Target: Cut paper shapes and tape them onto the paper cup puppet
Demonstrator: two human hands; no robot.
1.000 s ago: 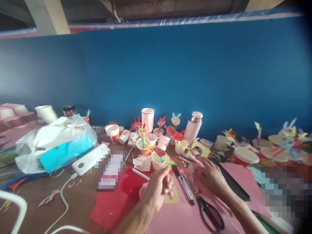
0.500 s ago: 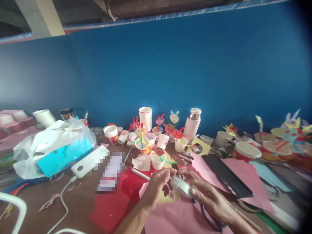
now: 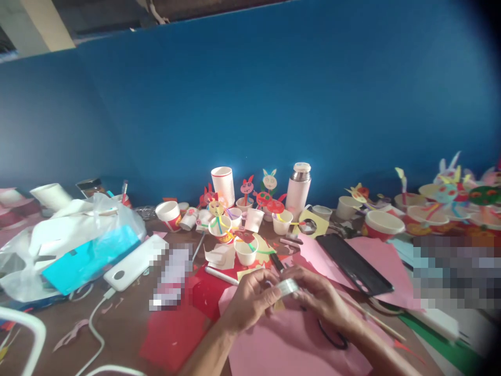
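A roll of clear tape point(image 3: 287, 287) is held between my two hands, above pink paper point(image 3: 289, 347) on the brown table. My left hand point(image 3: 254, 297) is closed on the roll's left side, its thumb pressed along the edge. On the other side, my right hand point(image 3: 319, 295) curls its fingers around the roll's right edge. Just beyond my hands is a white paper cup point(image 3: 246, 251) with a red and green paper piece on it. Red paper point(image 3: 176, 334) lies left of my left wrist.
Behind stand cups with paper figures point(image 3: 217, 209) and a pink thermos point(image 3: 298, 193). A black phone case point(image 3: 354, 263) is at the right. A white power bank point(image 3: 135, 263) with its cable and a plastic bag point(image 3: 129, 214) lie at the left.
The tape roll has turned and moved slightly left. My left hand, earlier beside the roll, now grips it too. The view has shifted a little to the right.
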